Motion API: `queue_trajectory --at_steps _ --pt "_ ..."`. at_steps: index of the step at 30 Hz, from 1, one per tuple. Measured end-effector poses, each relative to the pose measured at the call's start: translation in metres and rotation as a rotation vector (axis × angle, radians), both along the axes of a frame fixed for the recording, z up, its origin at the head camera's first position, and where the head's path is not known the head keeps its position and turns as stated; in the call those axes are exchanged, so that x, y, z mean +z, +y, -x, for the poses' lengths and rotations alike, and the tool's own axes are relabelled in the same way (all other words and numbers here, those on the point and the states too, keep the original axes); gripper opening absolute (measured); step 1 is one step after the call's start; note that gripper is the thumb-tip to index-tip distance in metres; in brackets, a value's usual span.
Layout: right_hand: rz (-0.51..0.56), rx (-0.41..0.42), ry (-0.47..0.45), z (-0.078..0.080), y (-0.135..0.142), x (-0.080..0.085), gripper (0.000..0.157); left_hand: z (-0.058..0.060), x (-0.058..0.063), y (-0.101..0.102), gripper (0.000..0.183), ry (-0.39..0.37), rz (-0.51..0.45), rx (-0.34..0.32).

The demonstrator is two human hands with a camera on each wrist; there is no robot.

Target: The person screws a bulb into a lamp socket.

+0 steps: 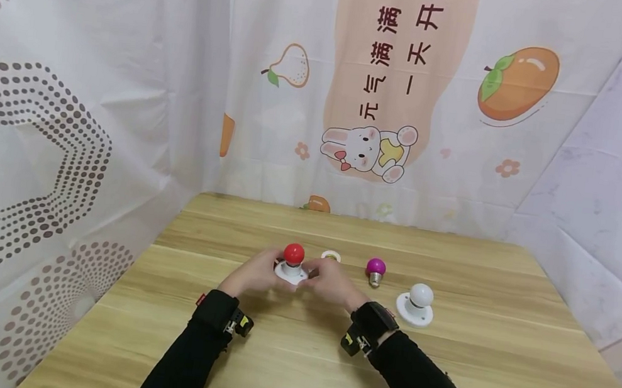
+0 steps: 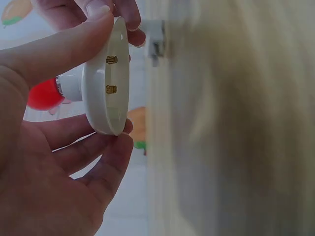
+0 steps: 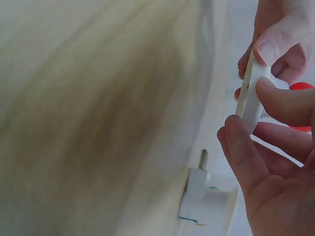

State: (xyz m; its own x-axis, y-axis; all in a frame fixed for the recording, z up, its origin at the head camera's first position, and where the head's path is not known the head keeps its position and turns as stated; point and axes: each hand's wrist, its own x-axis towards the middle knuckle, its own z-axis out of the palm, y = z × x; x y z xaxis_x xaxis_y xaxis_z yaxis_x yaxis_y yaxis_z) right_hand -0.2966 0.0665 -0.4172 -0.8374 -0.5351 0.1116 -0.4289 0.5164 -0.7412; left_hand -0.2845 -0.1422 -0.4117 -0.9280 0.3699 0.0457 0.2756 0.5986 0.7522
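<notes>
Two hands share one load: the left hand (image 1: 260,272) and right hand (image 1: 334,283) both grip the rim of a white lamp base (image 1: 283,273), fingers curled and parted only by its width. A red bulb (image 1: 294,253) sits upright in its socket; the bulb's metal thread is mostly hidden. Both wrist views show the base raised clear of the counter (image 1: 287,368); the left one shows two brass fittings (image 2: 111,74) on its underside, while in the right one the bulb is partly covered by fingers and cut by the frame edge. Beyond the right hand, a white ring-shaped piece (image 1: 331,255) is partly masked; its details cannot be made out. To the right: a purple bulb (image 1: 376,266), loose, then a white bulb (image 1: 421,295) on a second base (image 1: 414,316). Lower in the right wrist view, a pale object (image 3: 209,201) with a metal pin is too blurred to identify. Curtain (image 1: 268,170) lettering is cropped at top.
</notes>
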Motion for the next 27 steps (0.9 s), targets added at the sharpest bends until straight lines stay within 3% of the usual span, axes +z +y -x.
queue_trajectory --at_steps 10,19,27 --pt "-0.096 0.013 0.040 -0.002 -0.015 -0.012 0.019 -0.003 -0.013 -0.004 0.060 -0.046 0.083 0.069" --pt "-0.155 0.013 0.156 -0.006 -0.022 -0.013 0.012 -0.004 -0.017 -0.008 0.061 -0.042 0.083 0.094" --pt "-0.176 0.022 0.168 -0.004 -0.023 -0.015 0.008 -0.005 -0.018 -0.007 0.062 -0.029 0.102 0.105"
